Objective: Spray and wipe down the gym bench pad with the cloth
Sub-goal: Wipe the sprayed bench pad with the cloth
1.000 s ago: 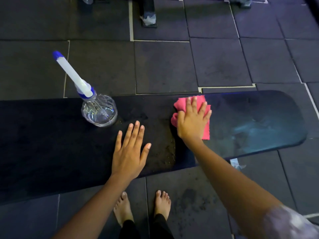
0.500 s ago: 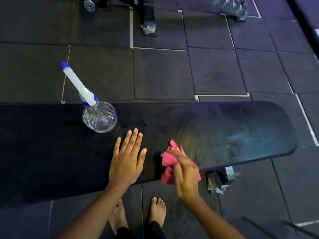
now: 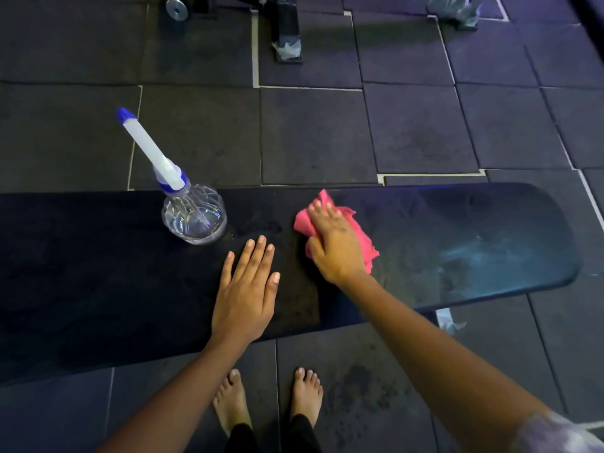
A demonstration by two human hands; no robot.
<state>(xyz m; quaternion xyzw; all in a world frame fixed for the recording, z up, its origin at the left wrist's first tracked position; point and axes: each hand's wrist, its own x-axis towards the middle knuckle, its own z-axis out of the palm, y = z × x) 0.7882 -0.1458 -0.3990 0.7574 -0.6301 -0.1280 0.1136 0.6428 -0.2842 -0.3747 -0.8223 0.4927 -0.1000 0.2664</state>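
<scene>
A long dark bench pad runs across the view, with a wet sheen near its rounded right end. My right hand lies flat on a crumpled pink cloth and presses it onto the pad near the far edge, fingers stretched forward. Just left of it, my left hand rests palm down on the pad with its fingers spread. A clear spray bottle with a white and blue nozzle stands upright on the pad, beyond my left hand.
Dark rubber floor tiles surround the bench. My bare feet stand at its near side. A machine base and a metal disc sit on the floor at the back. A taped bench leg shows under the pad.
My right hand slid the pink cloth from the pad's near edge back up to its far edge. The left hand and the bottle stayed put.
</scene>
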